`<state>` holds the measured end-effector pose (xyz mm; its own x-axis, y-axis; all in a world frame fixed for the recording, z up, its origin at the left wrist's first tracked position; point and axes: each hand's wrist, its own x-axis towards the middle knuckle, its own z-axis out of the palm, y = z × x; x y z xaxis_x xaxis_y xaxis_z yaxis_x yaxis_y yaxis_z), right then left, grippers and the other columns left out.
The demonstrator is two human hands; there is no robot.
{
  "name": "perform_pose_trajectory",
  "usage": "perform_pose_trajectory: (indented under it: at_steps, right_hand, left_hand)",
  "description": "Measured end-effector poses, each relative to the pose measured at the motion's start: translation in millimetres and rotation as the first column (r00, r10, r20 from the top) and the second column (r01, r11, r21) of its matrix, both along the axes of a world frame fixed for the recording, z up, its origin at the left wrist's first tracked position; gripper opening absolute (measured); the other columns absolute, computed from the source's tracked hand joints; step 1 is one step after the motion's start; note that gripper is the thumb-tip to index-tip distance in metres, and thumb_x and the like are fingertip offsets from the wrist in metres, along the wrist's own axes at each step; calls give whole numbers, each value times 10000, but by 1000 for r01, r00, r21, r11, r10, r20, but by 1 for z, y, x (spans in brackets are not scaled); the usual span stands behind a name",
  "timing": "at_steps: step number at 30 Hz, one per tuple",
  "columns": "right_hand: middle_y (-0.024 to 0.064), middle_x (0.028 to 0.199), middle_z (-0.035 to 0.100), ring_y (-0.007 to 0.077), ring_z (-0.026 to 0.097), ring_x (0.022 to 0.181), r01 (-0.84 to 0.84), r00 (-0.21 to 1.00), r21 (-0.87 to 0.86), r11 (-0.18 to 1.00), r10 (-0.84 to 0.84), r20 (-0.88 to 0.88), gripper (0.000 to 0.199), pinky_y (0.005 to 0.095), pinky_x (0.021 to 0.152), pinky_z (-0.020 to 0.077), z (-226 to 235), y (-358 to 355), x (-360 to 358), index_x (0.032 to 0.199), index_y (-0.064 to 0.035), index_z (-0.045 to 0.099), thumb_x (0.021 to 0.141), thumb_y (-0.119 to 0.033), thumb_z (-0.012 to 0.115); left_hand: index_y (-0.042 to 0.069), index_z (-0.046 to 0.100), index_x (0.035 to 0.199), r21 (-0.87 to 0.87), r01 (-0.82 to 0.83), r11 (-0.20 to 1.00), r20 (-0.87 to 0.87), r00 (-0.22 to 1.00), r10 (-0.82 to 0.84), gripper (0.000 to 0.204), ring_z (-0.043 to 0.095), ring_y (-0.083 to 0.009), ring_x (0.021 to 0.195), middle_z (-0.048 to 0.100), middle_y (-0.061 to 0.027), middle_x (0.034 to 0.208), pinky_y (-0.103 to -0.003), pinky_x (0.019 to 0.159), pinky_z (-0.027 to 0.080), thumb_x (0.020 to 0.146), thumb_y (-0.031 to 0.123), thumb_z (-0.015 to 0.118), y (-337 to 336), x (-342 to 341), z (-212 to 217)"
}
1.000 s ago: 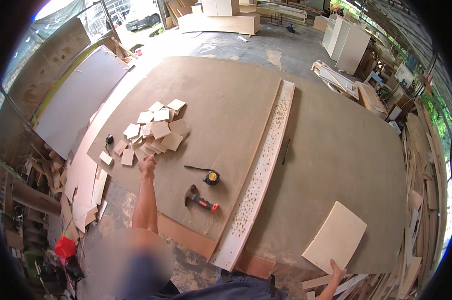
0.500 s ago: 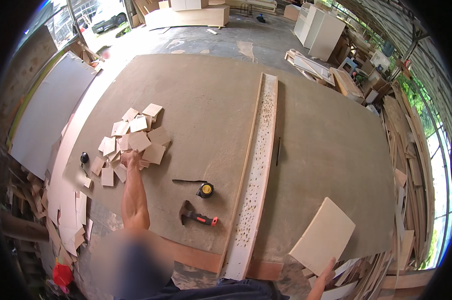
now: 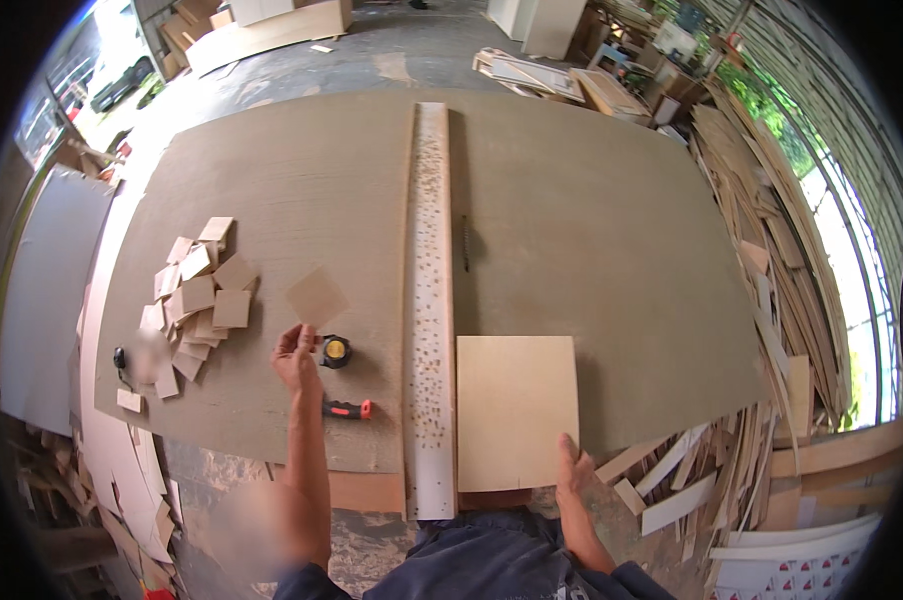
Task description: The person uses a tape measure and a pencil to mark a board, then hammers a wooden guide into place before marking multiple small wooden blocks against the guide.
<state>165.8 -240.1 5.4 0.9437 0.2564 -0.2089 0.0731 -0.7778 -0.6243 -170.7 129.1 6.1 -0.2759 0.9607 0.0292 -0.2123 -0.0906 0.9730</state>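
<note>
Between thumb and fingers, my left hand (image 3: 296, 358) pinches one small square wood piece (image 3: 318, 296), held above the table left of the long strip. A pile of similar square pieces (image 3: 200, 294) lies farther left. My right hand (image 3: 572, 464) grips the lower right edge of a larger pale wooden board (image 3: 518, 412), which sits against the right side of the long strip. This strip (image 3: 432, 290), white and speckled with raised wooden sides, runs lengthwise over the table. Beside my left hand is a black and yellow tape measure (image 3: 335, 351); my forearm partly hides a red-and-black hammer (image 3: 350, 409).
The broad brown tabletop (image 3: 592, 220) extends on both sides. A thin dark pencil-like rod (image 3: 466, 243) lies right of the strip. Scrap wood (image 3: 672, 480) is heaped at the lower right, and long planks (image 3: 782, 240) are stacked along the right. A small black object (image 3: 121, 358) rests at the left edge.
My left hand has lifted a square piece from the pile and moved right. My right hand has brought the larger board left and straightened it against the strip. The view has shifted right.
</note>
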Motion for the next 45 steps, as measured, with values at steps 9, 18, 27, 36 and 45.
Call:
perform_pose_trajectory:
  at_steps: [9, 18, 27, 36, 45]
  right_hand:
    - [238, 1007, 623, 428, 613, 955, -319, 922, -83, 944, 329, 203, 569, 510, 805, 489, -30, 0, 9, 1075, 43, 645, 922, -505, 652]
    - [191, 1009, 552, 377, 550, 1026, -587, 751, -157, 794, 607, 262, 452, 473, 853, 478, -26, -2, 33, 1151, 50, 628, 925, -339, 677]
    - [175, 1190, 569, 379, 538, 1144, -704, 656, 22, 710, 639, 402, 560, 498, 1001, 415, 2, 95, 62, 1298, 5, 550, 861, -303, 718]
    - [165, 1446, 455, 353, 493, 1300, -859, 483, -71, 507, 849, 214, 948, 554, 1113, 351, -31, 273, 71, 1515, -116, 401, 759, -518, 809]
    - [165, 1219, 587, 323, 638, 1077, -905, 419, 129, 406, 902, 100, 782, 404, 915, 542, -63, 324, 87, 1355, -19, 570, 653, -161, 885]
  left_hand:
    - [-58, 710, 968, -189, 252, 949, -156, 946, -283, 129, 654, -126, 671, 716, -88, 818, -267, 632, 545, 882, 37, 724, -48, 162, -20]
    - [25, 730, 921, -148, 204, 968, -789, 565, -240, 124, 646, -287, 792, 717, -139, 839, -396, 770, 515, 813, 69, 687, -45, 241, -35]
    - [61, 659, 838, 97, 254, 962, -905, 424, -21, 51, 579, -367, 894, 670, -147, 838, -466, 838, 466, 854, 81, 615, -32, 238, -56]
    - [92, 636, 1139, 1, 385, 923, -925, 350, -145, 268, 483, -387, 1166, 516, -188, 1231, -498, 987, 406, 873, 130, 648, -67, 213, -52]
    - [94, 566, 1296, -15, 483, 875, -976, 184, -118, 495, 440, -357, 1262, 485, -162, 1333, -508, 1028, 329, 861, 283, 708, -98, 203, -56]
